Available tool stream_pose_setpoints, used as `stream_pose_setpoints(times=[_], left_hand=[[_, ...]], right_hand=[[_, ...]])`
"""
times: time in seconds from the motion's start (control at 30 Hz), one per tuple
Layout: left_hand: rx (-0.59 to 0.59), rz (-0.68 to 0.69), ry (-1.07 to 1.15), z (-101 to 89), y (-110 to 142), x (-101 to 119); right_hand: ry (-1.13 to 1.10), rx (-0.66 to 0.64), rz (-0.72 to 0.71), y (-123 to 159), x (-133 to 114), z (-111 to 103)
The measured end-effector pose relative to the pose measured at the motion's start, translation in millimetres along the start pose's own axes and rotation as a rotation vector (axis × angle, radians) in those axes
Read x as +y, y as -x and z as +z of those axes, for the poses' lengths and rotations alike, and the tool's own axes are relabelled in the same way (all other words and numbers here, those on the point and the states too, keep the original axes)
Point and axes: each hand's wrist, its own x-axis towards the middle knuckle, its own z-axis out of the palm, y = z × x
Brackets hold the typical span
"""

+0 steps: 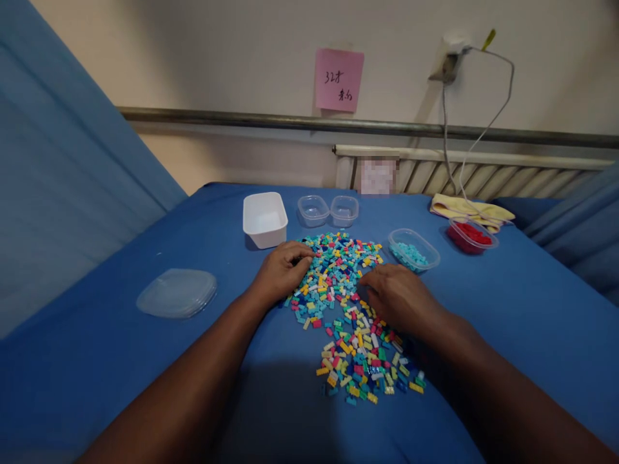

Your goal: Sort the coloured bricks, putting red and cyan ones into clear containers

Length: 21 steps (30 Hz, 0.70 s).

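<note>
A wide pile of small coloured bricks (345,303) lies spread on the blue table (120,361). My left hand (283,270) rests on the pile's left edge, fingers curled and pinched at some bricks. My right hand (399,296) lies knuckles up on the pile's right side, fingers bent down into the bricks. What either hand holds is hidden. A clear tub (414,249) with light blue bricks stands just beyond my right hand. A clear tub (471,235) of red bricks is further right.
A white tub (264,219) and two small clear tubs (329,210) stand at the back. A stack of clear lids (176,293) lies at the left. A yellow cloth (471,209) and cables are at the back right, a radiator and pink note behind.
</note>
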Motion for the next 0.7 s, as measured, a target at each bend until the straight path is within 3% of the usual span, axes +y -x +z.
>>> stream_pose_setpoints(times=[0.1, 0.23, 0.47, 0.7], left_hand=[[-0.008, -0.004, -0.004, 1.1, 0.2, -1.9], [-0.007, -0.004, -0.013, 1.5, 0.9, -2.4], [-0.010, 0.016, -0.018, 1.1, 1.0, 1.0], [-0.009, 0.012, -0.021, -1.7, -2.4, 1.2]], right_hand=[[-0.035, 0.042, -0.091, -4.1, -2.4, 2.5], [-0.047, -0.005, -0.177, -5.9, -3.0, 3.6], [-0.119, -0.062, -0.062, -5.5, 2.5, 0.7], [0.028, -0.045, 0.047, -11.2, -5.2, -1.3]])
